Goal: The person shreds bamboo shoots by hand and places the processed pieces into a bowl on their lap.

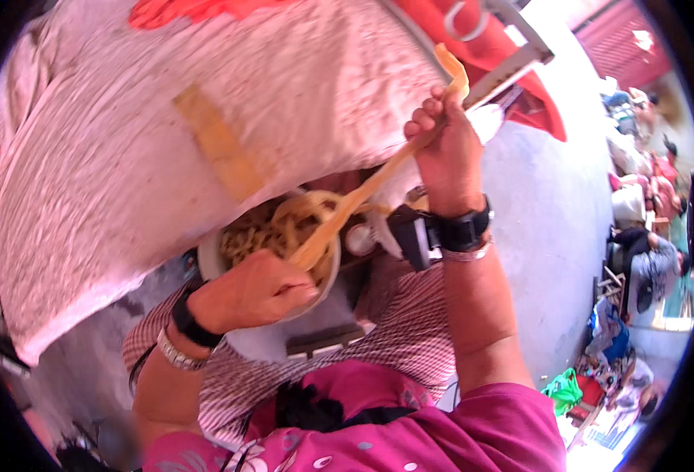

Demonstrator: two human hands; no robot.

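A long, flat yellowish strip (366,189), its material unclear, is stretched slantwise between my two hands. My left hand (252,295) is closed round its lower end, low over a pale round tub (210,263). Higher and to the right, my right hand (451,149) grips the strip near its other end, and a short curled tail sticks out above the fist. Inside the tub lie several coiled strips (244,240) of similar colour, partly hidden by my left hand. A wider yellow-brown piece (221,145) lies flat on the pink cloth (111,157) ahead of me.
A metal frame bar (512,71) and red cloth (539,114) stand at the far right of the cloth-covered surface. Between my knees and the tub sits a small round whitish object (359,239). Several people and a green bag (563,391) are off to the right.
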